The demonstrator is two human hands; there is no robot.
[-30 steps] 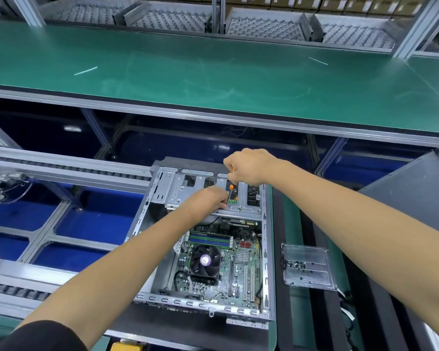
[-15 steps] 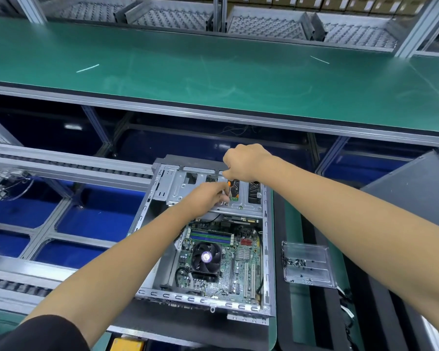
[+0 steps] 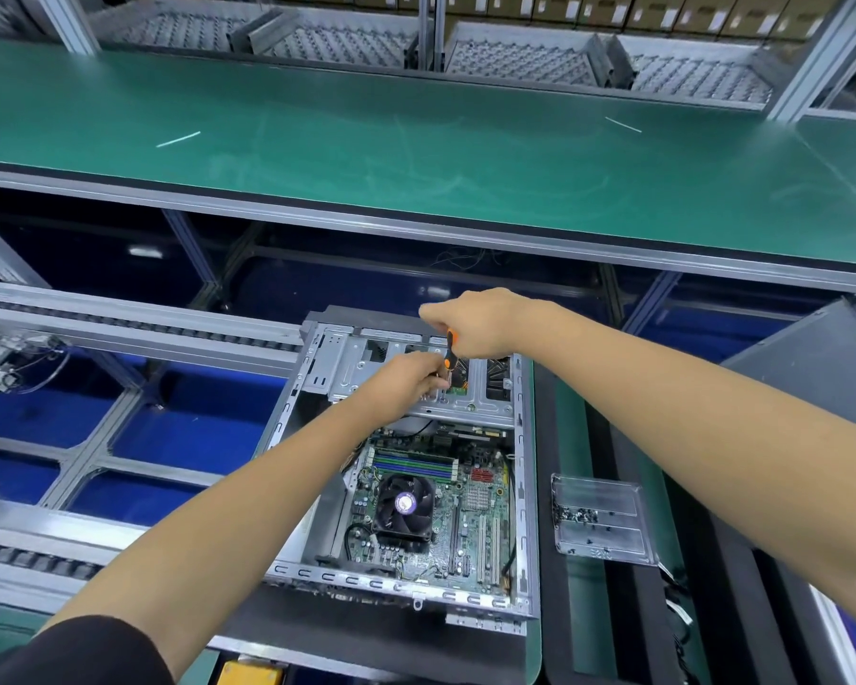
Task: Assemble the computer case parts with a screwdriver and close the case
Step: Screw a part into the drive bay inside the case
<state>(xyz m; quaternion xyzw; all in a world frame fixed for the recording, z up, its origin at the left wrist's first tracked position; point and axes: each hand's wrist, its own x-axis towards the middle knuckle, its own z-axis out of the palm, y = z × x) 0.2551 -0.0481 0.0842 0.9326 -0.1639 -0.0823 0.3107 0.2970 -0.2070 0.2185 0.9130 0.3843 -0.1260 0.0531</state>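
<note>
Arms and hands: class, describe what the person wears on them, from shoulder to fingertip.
Both forearms are bare, and so are the left hand and right hand: no gloves, watch or rings show. A black sleeve covers the left upper arm. The right upper arm is out of frame.

Right hand [image 3: 470, 322] grips screwdriver [image 3: 448, 349] above open case [image 3: 524, 487]; left hand [image 3: 408, 378] steadies.

No readable text, labels or numbers anywhere.

Green, grey, orange and blue

Silver-grey computer case [image 3: 517, 487] holding a green motherboard [image 3: 470, 511] with a black fan [image 3: 404, 506]; orange-and-black screwdriver [image 3: 449, 351]; green counter [image 3: 416, 140]; blue bins [image 3: 189, 417].
</note>
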